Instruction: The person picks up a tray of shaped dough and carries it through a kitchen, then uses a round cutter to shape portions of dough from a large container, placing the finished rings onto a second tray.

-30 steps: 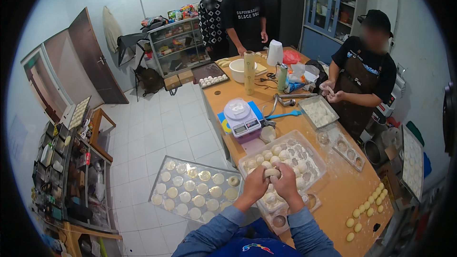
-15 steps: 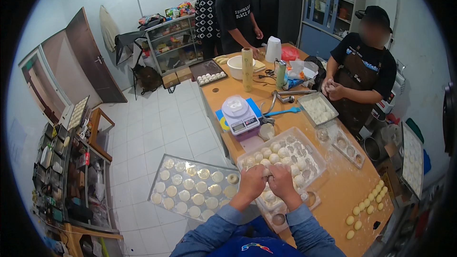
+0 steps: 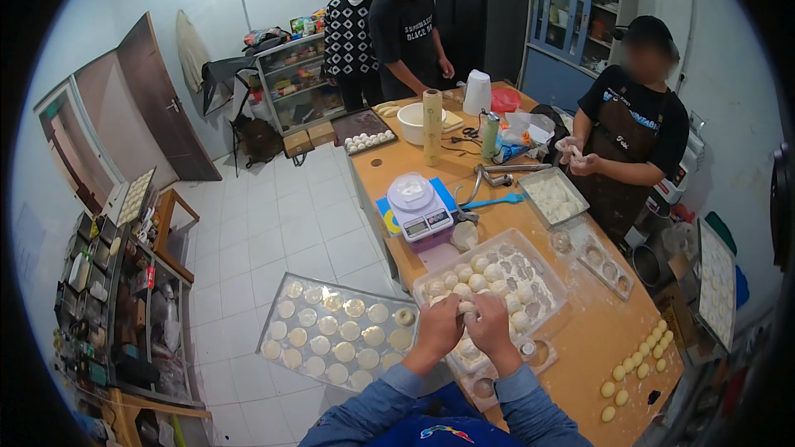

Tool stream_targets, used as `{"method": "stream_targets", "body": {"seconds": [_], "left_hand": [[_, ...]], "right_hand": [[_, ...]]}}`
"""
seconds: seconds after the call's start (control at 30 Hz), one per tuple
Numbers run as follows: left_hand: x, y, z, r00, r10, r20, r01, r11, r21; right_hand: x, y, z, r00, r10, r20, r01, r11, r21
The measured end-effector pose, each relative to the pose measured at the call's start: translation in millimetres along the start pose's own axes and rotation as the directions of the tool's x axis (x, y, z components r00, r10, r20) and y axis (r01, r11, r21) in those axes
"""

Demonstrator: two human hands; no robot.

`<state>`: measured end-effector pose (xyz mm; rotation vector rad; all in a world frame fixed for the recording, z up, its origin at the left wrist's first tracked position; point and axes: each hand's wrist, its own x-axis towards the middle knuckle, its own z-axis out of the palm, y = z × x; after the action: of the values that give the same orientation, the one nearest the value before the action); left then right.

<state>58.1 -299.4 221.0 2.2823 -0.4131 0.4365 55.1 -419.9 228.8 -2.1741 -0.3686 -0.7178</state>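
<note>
My left hand [image 3: 439, 328] and my right hand [image 3: 490, 328] meet over the near side of a pale plastic tray [image 3: 530, 250]. Between their closed fingers they grip a small piece of white dough [image 3: 468, 308], partly covered by the fingertips. Several round dough balls [image 3: 478, 282] lie in the floured tray just beyond my hands. Close to my right wrist is a pale mould with round hollows [image 3: 542, 354], partly hidden under my arms.
A metal sheet [image 3: 273, 351] with several flat dough rounds is at lower left. A kitchen scale [image 3: 421, 213] stands beyond the tray. Yellow balls [image 3: 621, 372] line the table's right side. A person [image 3: 621, 141] at right handles dough near a floured pan [image 3: 571, 217]; two others stand behind the table.
My hands have tilted slightly, and more of the dough shows between the fingers. The person at right has shifted their hands. The two people at the back have moved slightly left in view.
</note>
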Motion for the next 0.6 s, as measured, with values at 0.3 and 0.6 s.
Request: {"method": "stream_targets", "body": {"seconds": [0.3,0.6], "left_hand": [[-0.6,-1.0,-5.0,0.989,-0.149,-0.009,0.145,0.975,-0.169],[-11.7,-9.4,-30.8,0.980,-0.184,-0.073,0.169,0.970,-0.177]], "right_hand": [[-0.9,-5.4,5.2,0.860,0.462,0.216,-0.502,0.691,0.521],[-8.6,-12.2,24.1,0.950,0.245,0.195,-0.281,0.942,0.185]]}}
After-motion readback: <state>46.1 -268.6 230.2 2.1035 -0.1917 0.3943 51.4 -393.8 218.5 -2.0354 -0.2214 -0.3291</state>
